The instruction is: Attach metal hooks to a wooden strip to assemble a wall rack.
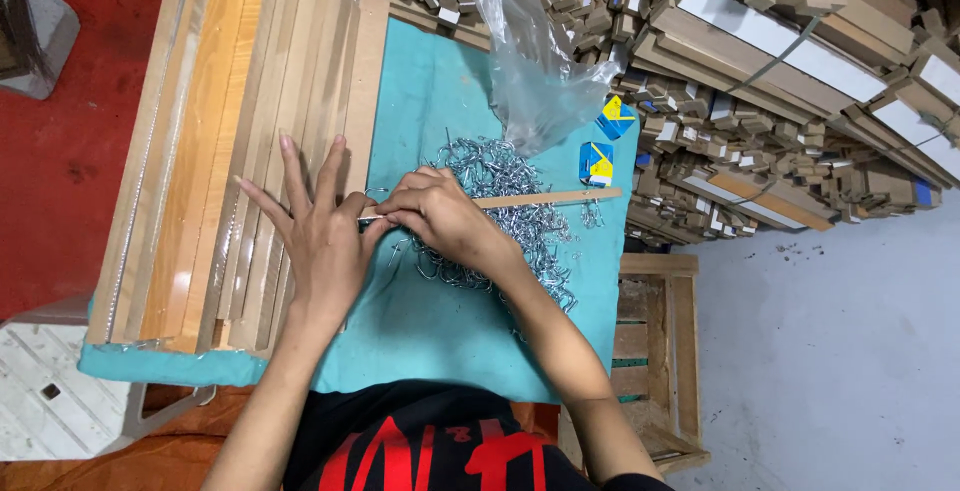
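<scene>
On the teal cloth [420, 321], metal hooks [500, 186] spill from a clear bag [535, 71].

Red floor [60, 166] on my left w/ a grey metal stand base [40, 36] at top corner. Pale grey concrete floor [830, 351] on my right, lit evenly, a few dark crumbs on it. Big heap of short cut wood blocks & strips [780, 81] fills top right. Bare wooden crate frame [660, 351] sits by the bench edge. White perforated plastic stool [50, 391] bottom left, over orange sheet [140, 461].
</scene>
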